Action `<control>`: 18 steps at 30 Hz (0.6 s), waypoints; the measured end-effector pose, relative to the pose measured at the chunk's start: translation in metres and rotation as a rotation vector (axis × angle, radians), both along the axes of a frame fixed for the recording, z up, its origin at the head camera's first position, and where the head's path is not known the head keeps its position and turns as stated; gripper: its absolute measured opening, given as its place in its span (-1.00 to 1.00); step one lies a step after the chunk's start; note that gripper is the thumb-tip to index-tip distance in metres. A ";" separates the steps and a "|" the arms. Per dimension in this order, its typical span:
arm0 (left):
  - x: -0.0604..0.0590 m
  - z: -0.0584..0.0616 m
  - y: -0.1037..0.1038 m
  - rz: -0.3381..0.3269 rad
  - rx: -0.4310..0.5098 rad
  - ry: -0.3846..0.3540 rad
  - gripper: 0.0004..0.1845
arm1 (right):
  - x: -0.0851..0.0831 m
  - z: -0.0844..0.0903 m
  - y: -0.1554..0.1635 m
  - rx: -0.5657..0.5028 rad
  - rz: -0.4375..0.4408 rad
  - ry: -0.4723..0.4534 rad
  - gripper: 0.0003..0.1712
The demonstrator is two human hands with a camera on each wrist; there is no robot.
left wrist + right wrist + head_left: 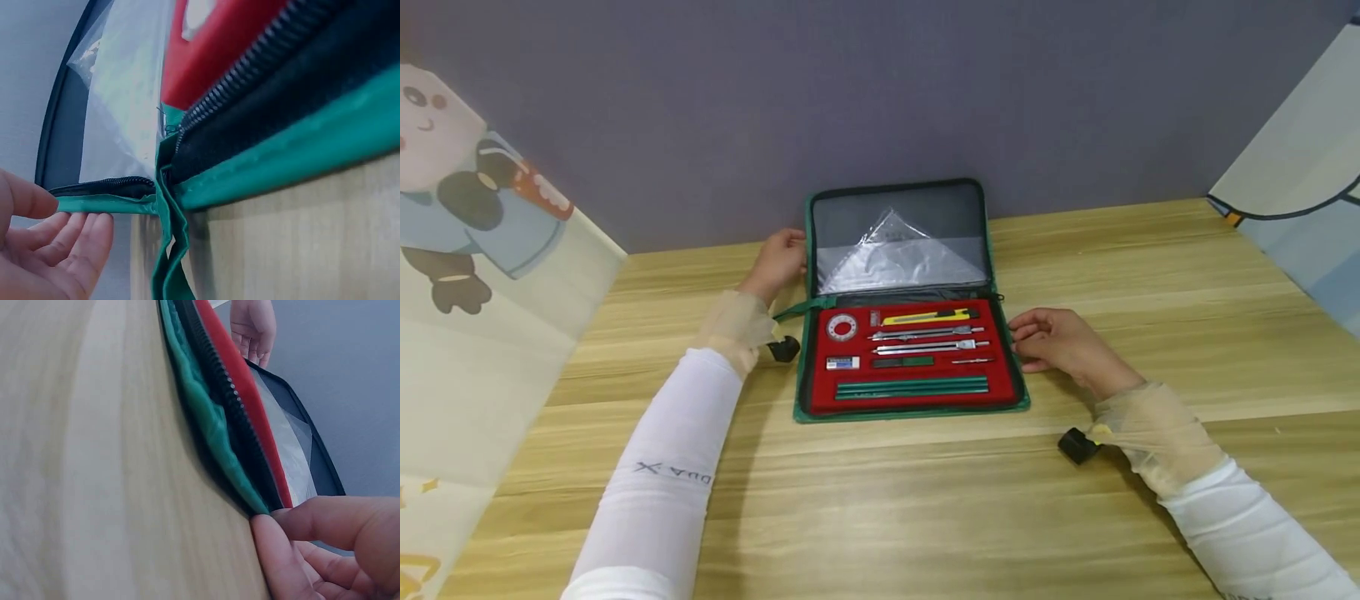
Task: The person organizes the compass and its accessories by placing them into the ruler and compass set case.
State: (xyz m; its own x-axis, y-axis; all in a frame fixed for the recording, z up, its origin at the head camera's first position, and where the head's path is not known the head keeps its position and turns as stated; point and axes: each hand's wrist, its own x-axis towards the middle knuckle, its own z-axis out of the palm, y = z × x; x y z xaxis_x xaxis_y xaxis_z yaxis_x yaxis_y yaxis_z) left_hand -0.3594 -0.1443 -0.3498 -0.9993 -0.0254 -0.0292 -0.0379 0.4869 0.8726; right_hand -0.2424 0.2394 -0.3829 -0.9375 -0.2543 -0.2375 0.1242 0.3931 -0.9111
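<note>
A green zippered drawing-instrument case [913, 414] lies unfolded on the table, its lid leaning back near the grey panel. My left hand [778, 262] holds the lid's left edge, thumb on one side and fingers [84, 250] on the other in the left wrist view. At the base's right edge, my right hand [1056, 346] pinches the green rim between thumb and fingers. The red insert [823, 387] holds a yellow cutter [928, 317], compasses [925, 347], a round white dial [842, 327], an eraser [842, 363] and green pencils [912, 388]. Clear plastic set squares [887, 258] sit in the lid pocket.
The wooden table [880, 508] extends around the case. A grey panel [880, 100] rises behind it, with cartoon-printed walls [467, 183] on both sides. A green strap [172, 262] hangs from the case's left side near the hinge.
</note>
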 end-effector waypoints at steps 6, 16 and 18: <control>0.001 0.001 -0.002 0.036 0.177 0.085 -0.58 | -0.002 0.000 0.000 0.001 -0.004 0.008 -0.51; 0.015 0.025 -0.004 -0.029 0.512 0.337 -0.70 | -0.005 0.000 0.000 0.011 -0.011 0.008 -0.51; 0.020 0.031 -0.005 -0.067 0.509 0.390 -0.68 | -0.006 -0.001 -0.001 0.007 -0.014 0.001 -0.51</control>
